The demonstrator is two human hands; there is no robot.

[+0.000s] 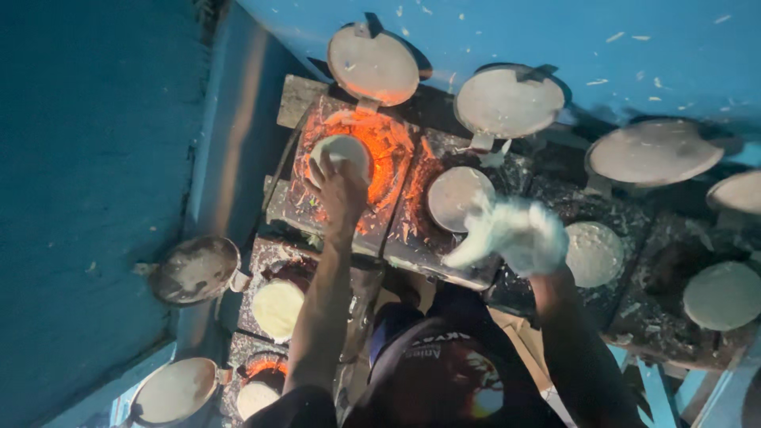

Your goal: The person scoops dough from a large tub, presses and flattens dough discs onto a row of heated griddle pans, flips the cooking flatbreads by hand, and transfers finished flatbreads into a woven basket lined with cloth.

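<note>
A: Head view, looking straight down: what's the biggest thing here?

B: A row of dark, crusted stove blocks (547,206) running from seven o'clock round to three o'clock, each with a round well and a hinged round lid (372,65) propped open against the blue wall (555,32). One well at eleven o'clock glows orange with embers (392,150).

A: And the hands?

B: The left hand (342,190) reaches out to eleven o'clock and rests on a pale dough disc (342,152) sitting in the glowing well. Its fingers (326,168) lie flat and close together on the disc's near edge, pressing rather than pinching. The right hand (519,234) is wrapped in a white cloth (507,230), so I cannot tell how its fingers stand; it hovers just beside a second disc (458,198) at one o'clock.

A: Which step would you call it?

B: My judgement: setting or seating the disc over the fire, with the other wells already filled.

A: What does the next move ask for?

B: A quick, light lift off the disc, I'd say, keeping bare skin clear of the embers, and the padded hand for the hot lid.

A: Smaller things?

B: More pale discs (723,295) at three o'clock, and white flecks on the wall.
</note>
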